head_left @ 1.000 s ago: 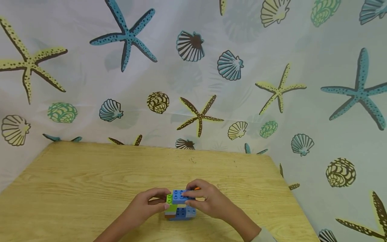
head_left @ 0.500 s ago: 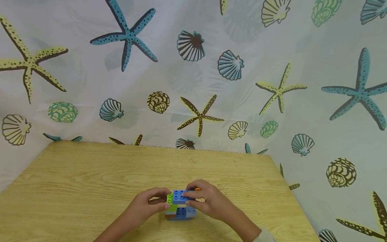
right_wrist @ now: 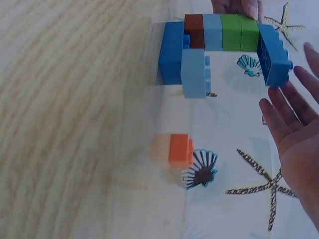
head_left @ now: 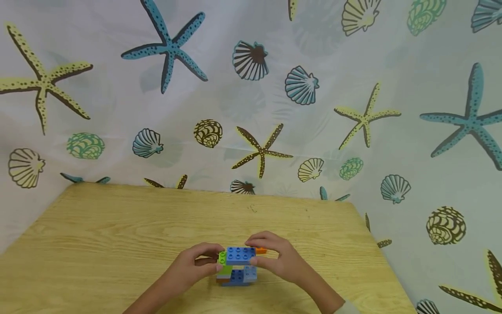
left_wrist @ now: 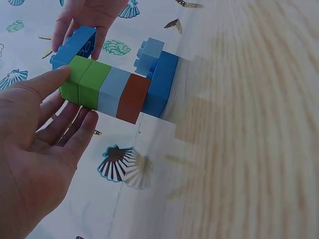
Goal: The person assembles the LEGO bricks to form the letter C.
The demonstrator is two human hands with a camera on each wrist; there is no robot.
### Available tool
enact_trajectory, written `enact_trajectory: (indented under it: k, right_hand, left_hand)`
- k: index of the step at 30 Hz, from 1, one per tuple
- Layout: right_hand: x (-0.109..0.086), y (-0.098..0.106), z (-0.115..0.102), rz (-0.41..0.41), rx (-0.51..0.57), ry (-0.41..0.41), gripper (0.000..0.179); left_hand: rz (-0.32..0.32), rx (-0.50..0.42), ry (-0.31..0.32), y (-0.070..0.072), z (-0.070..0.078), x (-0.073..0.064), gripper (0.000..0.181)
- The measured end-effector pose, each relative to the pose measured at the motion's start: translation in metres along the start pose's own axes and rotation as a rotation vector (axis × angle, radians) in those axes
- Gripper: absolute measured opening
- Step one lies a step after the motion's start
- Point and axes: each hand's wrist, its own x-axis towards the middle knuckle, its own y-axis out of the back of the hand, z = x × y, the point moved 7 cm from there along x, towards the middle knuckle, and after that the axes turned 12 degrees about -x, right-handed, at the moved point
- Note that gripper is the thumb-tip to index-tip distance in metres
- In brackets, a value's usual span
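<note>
A C-shaped build of toy building bricks stands on the table. Its base is a dark blue brick (right_wrist: 171,52) bearing a light blue brick (right_wrist: 193,73) at the right end. Up the left side rises a column: a brown brick (left_wrist: 133,98), a light blue one, then two green bricks (left_wrist: 89,82). A long blue brick (head_left: 240,255) caps it, overhanging to the right. My left hand (head_left: 198,264) pinches the upper green bricks between thumb and fingers. At the overhang's free end is my right hand (head_left: 283,259), fingers extended and spread, fingertips close to the brick.
An orange brick (right_wrist: 179,150) lies apart on the wooden table (head_left: 129,222), behind and right of the build. A white cloth (head_left: 219,96) printed with shells and starfish hangs along the back and sides.
My right hand has drawn back to the right from the top of the long blue brick and loosened, uncovering its studs and more of the orange brick. The left hand keeps its hold.
</note>
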Motion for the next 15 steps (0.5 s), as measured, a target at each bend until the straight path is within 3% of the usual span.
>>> enact_trajectory:
  k: [8,12,15]
  right_hand:
    - [-0.011,0.007,0.049,0.011,0.148,-0.226,0.031]
    - [-0.015,0.005,0.068,-0.015,0.145,-0.284,0.036]
    - [-0.016,0.003,0.08,-0.03,0.091,-0.324,0.034]
  left_hand:
    - [0.01,0.08,-0.092,-0.004,0.01,0.0,0.045]
    - [0.033,0.126,-0.15,-0.009,0.017,0.001,0.04]
    - [0.041,0.127,-0.156,-0.012,0.019,0.003,0.034]
